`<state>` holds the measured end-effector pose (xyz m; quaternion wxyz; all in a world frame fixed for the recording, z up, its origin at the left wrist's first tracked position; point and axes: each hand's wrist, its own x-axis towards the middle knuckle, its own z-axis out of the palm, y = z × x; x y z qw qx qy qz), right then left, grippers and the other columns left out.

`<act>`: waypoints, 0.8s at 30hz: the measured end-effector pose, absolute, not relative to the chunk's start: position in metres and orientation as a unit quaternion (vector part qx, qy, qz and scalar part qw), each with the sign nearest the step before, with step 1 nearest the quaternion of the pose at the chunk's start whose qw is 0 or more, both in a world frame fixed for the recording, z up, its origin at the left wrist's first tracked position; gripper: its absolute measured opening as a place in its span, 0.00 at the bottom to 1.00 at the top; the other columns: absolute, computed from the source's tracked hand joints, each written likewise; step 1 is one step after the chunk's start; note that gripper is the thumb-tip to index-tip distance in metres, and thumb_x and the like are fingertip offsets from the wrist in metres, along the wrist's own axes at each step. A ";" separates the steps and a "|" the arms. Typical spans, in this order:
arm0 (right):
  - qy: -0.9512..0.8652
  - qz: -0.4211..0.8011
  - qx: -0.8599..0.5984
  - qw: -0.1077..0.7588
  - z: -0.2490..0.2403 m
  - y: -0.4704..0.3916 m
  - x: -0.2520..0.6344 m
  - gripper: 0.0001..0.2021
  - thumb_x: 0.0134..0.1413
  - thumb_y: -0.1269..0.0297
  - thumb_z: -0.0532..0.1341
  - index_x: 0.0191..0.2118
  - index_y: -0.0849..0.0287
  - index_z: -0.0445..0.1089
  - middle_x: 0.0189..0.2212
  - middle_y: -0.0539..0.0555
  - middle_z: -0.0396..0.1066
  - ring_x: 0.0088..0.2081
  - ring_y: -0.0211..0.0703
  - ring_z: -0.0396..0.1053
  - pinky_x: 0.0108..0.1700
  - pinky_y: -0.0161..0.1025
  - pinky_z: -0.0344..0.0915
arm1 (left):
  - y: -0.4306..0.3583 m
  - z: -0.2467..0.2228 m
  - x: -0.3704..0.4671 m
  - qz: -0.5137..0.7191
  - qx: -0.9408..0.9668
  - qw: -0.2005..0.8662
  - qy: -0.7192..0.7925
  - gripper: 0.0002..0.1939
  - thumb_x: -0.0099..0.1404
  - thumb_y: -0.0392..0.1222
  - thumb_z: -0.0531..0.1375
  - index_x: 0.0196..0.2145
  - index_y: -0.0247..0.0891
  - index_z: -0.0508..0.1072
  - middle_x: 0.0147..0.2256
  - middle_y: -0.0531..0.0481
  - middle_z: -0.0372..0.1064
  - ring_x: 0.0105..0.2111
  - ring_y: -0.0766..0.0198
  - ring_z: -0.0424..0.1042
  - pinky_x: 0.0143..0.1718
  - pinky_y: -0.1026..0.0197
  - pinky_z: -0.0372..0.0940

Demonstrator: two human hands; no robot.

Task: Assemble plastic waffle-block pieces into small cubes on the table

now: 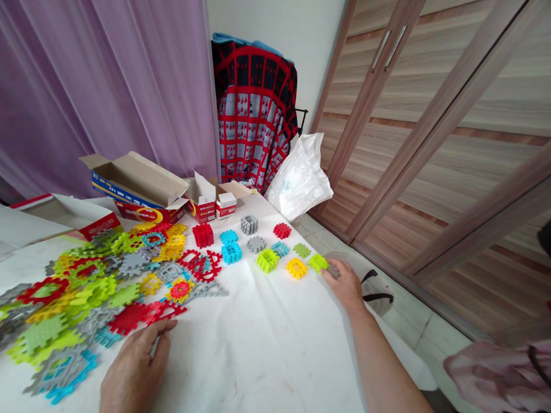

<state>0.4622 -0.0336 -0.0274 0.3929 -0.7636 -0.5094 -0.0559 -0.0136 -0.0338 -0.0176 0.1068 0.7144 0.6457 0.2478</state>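
My right hand (344, 281) is at the table's right edge, its fingertips on a small grey piece (332, 269) beside a lime green piece (318, 263). My left hand (139, 362) rests at the lower left, fingers loosely apart with nothing between them, just below a red gear piece (128, 319) of the big colourful pile (93, 291). Between the hands and the boxes stand a red cube (203, 235), a blue cube (232, 252), a grey cube (249, 224) and a lime green cube (268, 260). A yellow piece (296, 268) lies near the right hand.
Open cardboard boxes (139, 181) line the back of the white-covered table (244, 352). Behind its far corner is a white plastic bag (301, 178), near a red and black checked cloth (254, 105). A wooden wardrobe (435, 134) fills the right.
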 end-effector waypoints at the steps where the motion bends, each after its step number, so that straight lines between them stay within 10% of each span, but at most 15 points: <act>1: -0.510 -0.055 -0.763 0.393 -0.027 -0.034 0.462 0.21 0.42 0.51 0.56 0.39 0.58 0.73 0.37 0.57 0.72 0.35 0.47 0.68 0.40 0.44 0.65 | -0.034 -0.018 -0.014 0.249 0.715 0.106 0.645 0.18 0.59 0.50 0.50 0.39 0.46 0.75 0.38 0.48 0.78 0.41 0.55 0.76 0.46 0.55 0.68; 24: -0.374 -0.038 -0.787 0.490 -0.037 -0.033 0.481 0.22 0.47 0.51 0.50 0.36 0.60 0.75 0.34 0.59 0.76 0.34 0.48 0.70 0.38 0.43 0.65 | -0.034 -0.018 -0.015 0.242 0.716 0.112 0.645 0.18 0.61 0.50 0.50 0.40 0.45 0.75 0.39 0.47 0.78 0.41 0.53 0.76 0.45 0.52 0.69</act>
